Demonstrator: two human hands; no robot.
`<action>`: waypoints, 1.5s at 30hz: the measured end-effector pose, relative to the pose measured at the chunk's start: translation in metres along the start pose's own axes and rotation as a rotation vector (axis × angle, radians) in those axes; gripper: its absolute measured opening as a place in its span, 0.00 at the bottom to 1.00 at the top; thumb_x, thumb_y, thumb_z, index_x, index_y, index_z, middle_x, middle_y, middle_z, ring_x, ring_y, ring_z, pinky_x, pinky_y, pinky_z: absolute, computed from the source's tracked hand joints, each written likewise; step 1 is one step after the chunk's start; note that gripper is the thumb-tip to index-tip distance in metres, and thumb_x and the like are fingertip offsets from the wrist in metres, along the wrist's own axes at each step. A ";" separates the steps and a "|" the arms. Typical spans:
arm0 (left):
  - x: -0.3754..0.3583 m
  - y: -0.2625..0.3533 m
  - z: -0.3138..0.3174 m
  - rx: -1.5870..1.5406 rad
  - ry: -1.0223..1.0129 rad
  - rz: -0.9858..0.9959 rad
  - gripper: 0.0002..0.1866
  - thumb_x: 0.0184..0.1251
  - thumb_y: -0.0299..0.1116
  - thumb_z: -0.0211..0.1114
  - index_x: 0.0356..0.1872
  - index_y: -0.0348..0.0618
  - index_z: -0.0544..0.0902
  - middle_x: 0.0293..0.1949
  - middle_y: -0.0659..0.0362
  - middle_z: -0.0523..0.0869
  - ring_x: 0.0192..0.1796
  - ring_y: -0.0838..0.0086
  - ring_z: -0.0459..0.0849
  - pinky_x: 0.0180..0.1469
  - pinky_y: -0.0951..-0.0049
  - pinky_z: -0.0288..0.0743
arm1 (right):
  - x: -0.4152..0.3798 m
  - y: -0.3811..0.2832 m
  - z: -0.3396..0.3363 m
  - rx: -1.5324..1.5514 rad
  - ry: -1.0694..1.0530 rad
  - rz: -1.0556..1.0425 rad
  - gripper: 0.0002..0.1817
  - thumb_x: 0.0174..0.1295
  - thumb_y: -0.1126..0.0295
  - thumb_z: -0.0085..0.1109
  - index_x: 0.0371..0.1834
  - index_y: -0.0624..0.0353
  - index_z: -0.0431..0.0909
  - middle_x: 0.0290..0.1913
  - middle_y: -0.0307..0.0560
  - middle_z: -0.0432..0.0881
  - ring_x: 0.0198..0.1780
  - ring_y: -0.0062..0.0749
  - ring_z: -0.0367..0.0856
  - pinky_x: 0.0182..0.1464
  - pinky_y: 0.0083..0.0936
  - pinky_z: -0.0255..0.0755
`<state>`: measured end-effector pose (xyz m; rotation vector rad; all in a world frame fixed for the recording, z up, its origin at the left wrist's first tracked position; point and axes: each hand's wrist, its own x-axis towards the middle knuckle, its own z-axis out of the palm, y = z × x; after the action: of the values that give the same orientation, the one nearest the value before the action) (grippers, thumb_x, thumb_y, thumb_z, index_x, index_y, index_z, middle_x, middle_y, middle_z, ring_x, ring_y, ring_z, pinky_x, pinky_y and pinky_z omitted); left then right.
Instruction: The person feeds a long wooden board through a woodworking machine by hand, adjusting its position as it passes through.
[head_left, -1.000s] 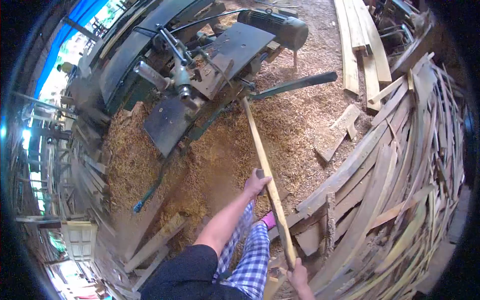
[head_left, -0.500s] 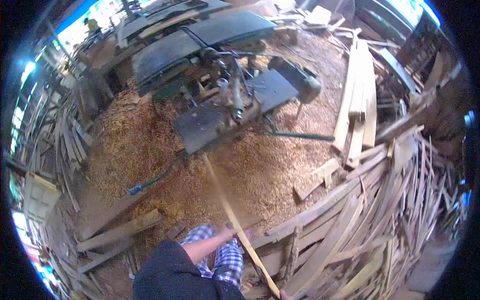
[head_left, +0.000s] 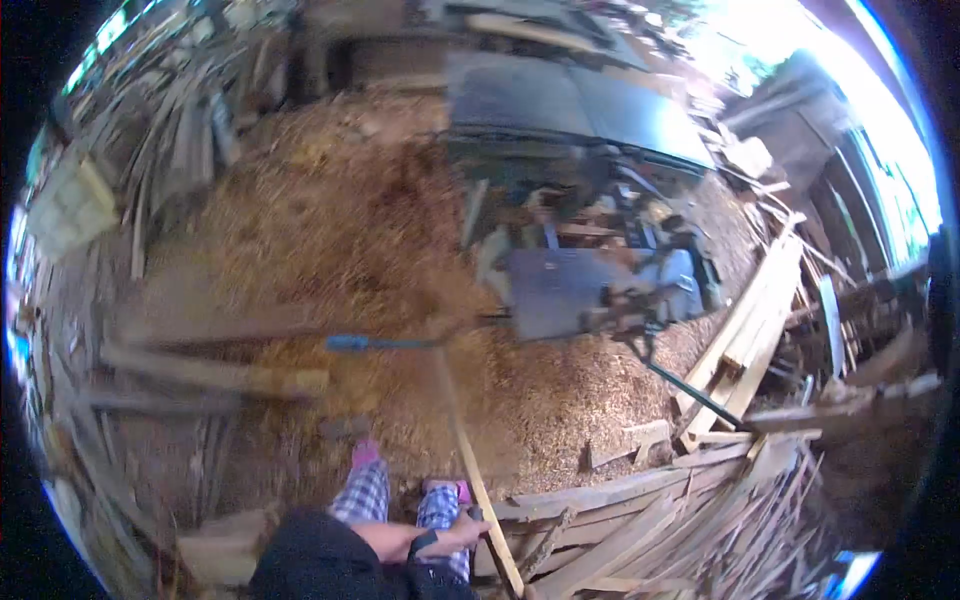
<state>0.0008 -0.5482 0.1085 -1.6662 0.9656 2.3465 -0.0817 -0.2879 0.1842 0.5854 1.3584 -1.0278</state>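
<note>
A long, thin wooden strip (head_left: 466, 455) slants from the sawdust-covered ground up toward my body. My left hand (head_left: 462, 531), with a dark band at its wrist, is closed around the strip near its lower end in the view. My right hand does not show; the strip runs down to the bottom edge of the picture. Ahead stands a woodworking machine with a dark flat table (head_left: 560, 290), blurred by motion. The far tip of the strip lies close to a blue-ended bar (head_left: 350, 343) that sticks out left from the machine.
Sawdust (head_left: 360, 210) covers the floor around the machine. Pale boards (head_left: 745, 345) lie on the right, with a heap of scrap wood (head_left: 690, 530) below them. More planks (head_left: 200, 370) lie on the left. A larger dark machine table (head_left: 570, 100) stands behind.
The view has swung left, so the machine sits farther right. My left hand still grips the strip. My right hand, seen at the strip's lower end before, has left the view.
</note>
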 end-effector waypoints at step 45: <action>-0.074 0.369 -0.917 -0.071 0.729 0.128 0.09 0.53 0.28 0.65 0.20 0.44 0.73 0.13 0.63 0.73 0.12 0.76 0.70 0.14 0.75 0.61 | 0.064 -0.200 0.696 -1.152 0.262 -0.577 0.20 0.59 0.51 0.61 0.33 0.59 0.72 0.20 0.34 0.68 0.20 0.18 0.65 0.19 0.23 0.60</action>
<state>0.6171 -1.3237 0.1521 -2.6357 1.1068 1.8480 0.0934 -0.9861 0.2847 -0.5846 2.1177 -0.4313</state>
